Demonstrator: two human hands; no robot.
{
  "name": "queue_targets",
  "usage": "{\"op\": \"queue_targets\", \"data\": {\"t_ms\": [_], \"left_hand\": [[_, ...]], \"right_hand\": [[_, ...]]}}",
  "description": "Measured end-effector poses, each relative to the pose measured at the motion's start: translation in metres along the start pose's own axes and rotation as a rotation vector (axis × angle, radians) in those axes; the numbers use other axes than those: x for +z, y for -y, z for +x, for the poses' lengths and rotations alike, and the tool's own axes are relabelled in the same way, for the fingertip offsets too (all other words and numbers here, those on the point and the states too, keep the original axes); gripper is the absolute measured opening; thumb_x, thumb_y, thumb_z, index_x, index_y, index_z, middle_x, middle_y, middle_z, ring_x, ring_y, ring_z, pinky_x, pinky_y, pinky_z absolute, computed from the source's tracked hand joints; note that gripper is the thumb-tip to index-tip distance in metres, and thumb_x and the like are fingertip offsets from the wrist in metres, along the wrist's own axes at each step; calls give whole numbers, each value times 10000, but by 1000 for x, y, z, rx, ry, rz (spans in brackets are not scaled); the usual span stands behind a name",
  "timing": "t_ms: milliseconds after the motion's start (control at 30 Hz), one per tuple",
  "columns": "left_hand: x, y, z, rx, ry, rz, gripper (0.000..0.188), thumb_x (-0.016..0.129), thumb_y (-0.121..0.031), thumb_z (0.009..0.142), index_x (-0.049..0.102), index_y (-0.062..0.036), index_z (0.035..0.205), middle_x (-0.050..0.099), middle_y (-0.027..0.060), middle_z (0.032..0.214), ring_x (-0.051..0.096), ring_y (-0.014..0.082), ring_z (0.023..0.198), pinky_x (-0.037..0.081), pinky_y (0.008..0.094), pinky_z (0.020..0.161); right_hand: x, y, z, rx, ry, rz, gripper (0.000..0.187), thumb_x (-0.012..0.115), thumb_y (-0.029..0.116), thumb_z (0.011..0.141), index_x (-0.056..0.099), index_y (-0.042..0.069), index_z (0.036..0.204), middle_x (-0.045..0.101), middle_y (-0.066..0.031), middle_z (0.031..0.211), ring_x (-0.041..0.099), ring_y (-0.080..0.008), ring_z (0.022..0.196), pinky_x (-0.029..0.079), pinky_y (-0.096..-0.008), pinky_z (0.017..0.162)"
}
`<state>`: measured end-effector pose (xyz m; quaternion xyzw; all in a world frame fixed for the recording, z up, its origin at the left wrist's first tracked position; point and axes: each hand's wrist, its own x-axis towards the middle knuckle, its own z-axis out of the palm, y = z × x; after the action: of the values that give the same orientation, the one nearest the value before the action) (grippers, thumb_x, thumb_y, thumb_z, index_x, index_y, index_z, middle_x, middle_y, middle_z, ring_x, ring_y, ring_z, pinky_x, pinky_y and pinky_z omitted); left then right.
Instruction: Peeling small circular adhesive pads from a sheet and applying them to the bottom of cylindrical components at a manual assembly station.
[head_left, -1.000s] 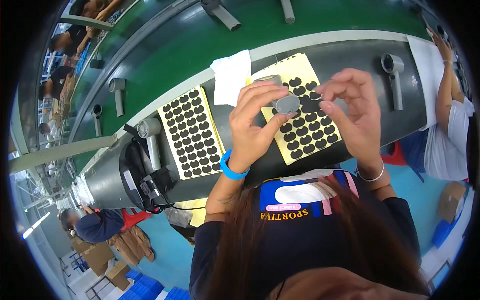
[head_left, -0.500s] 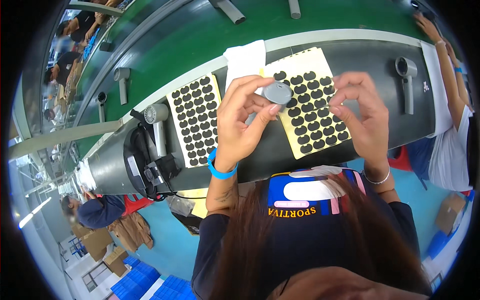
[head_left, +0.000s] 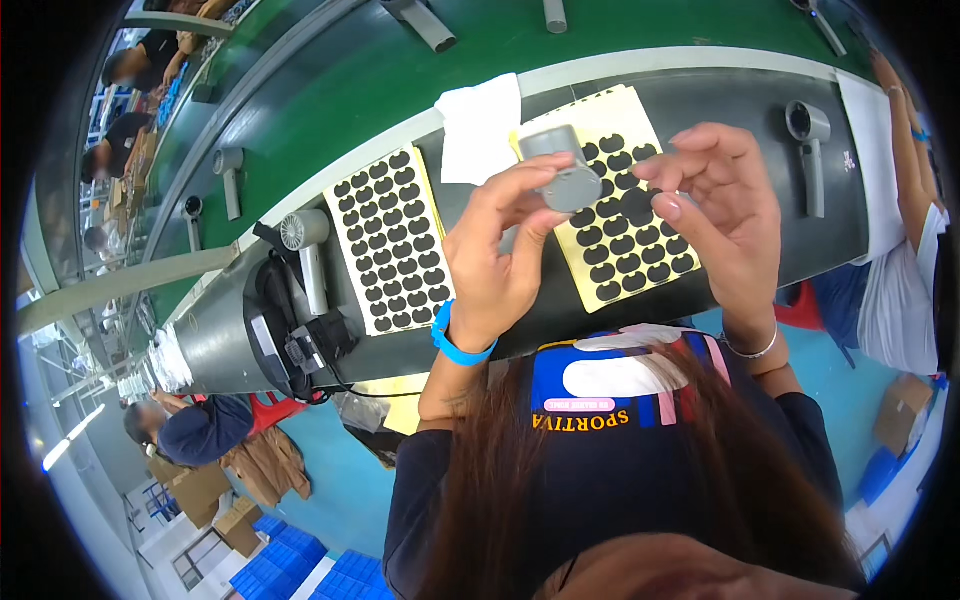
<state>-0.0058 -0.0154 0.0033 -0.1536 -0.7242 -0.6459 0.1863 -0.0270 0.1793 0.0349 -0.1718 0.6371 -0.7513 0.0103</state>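
Observation:
My left hand is closed round a grey handheld fan, held above the table with its rounded end facing up. To its right, my right hand pinches a small black sticker between thumb and fingertip, a short way apart from the fan. Below both hands lies a yellow backing sheet carrying rows of black stickers. Another sticker sheet rests left of my left hand.
A white cloth lies behind the sheets. One grey fan sits at left beside a black bag; another fan lies at right. Beyond the table's pale edge, more fans stand on a green belt. A co-worker's arm is at far right.
My left hand has turned the fan, so its end now tilts toward me and more of its body shows. In my right hand the sticker has turned from edge-on to flat side showing.

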Motion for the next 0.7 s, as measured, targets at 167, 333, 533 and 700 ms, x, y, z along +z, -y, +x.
{"op": "queue_targets", "data": {"t_ms": [167, 333, 533, 700], "left_hand": [[7, 4, -1, -58, 112, 0, 235, 595, 117, 811, 587, 79, 1043, 646, 181, 1131, 680, 186, 813, 560, 260, 701], [11, 3, -7, -142, 125, -124, 268, 588, 123, 818, 583, 82, 1084, 628, 186, 1172, 678, 166, 815, 561, 257, 710], [11, 1, -7, -247, 160, -282, 266, 596, 110, 845, 564, 107, 1109, 584, 217, 1228, 669, 161, 875, 563, 259, 773], [14, 0, -6, -264, 151, -366, 274, 606, 92, 853, 558, 108, 1122, 565, 224, 1249, 662, 173, 911, 564, 277, 805]], "right_hand": [[0, 2, -2, 65, 17, 8, 411, 596, -100, 834, 418, 17, 1185, 578, -71, 906, 593, -225, 1080, 448, -307, 913], [1, 1, -6, 109, 43, -22, 386, 587, -110, 839, 407, 15, 1156, 582, -84, 922, 599, -220, 1067, 480, -281, 860], [2, 2, -5, 145, 40, -60, 374, 584, -114, 837, 405, 21, 1137, 587, -88, 935, 602, -194, 1046, 493, -259, 824], [2, 4, -5, 149, 30, -100, 375, 589, -111, 835, 406, 24, 1133, 590, -90, 941, 602, -187, 1044, 499, -258, 818]]}}
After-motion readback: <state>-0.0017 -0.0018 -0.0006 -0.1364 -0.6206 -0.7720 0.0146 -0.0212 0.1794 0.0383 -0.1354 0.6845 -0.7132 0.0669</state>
